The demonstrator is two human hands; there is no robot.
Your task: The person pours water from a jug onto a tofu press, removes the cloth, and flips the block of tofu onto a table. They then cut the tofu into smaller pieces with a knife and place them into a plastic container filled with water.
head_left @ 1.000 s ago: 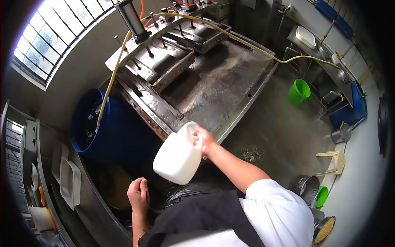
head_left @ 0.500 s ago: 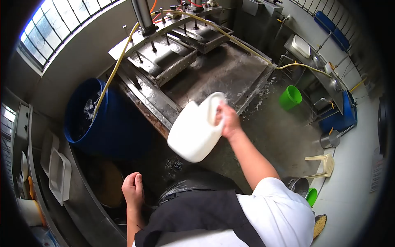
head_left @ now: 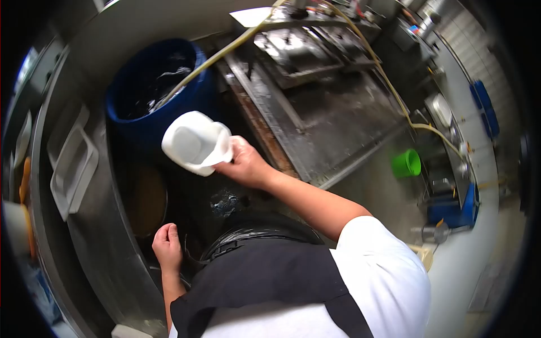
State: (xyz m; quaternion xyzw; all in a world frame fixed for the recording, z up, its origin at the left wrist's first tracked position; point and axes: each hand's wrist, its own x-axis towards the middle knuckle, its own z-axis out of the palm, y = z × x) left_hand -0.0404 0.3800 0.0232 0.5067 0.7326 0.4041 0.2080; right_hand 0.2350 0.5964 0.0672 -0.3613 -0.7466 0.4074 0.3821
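My right hand [head_left: 243,162] grips the handle of a white plastic jug [head_left: 190,141] with a cut-away opening. The jug is tilted, so I look into its hollow inside. It hangs in the air just in front of a large blue barrel [head_left: 127,132], which holds dark water with bright reflections. The end of a yellow hose [head_left: 236,42] dips into that barrel. Low at my left side, my left hand [head_left: 168,246] is closed with its fingers curled in, and nothing shows in it. It is nearest to a metal counter [head_left: 107,242].
A steel press table [head_left: 349,118] with raised edges stands ahead. White trays [head_left: 74,169] lie on the left counter. On the wet floor at right is a green bucket [head_left: 407,163], near a metal sink bench with a blue container [head_left: 451,208] under it.
My right hand has carried the jug left, from beside the press table toward the barrel, and turned its opening toward me. The view has swung left. My left hand stays closed.
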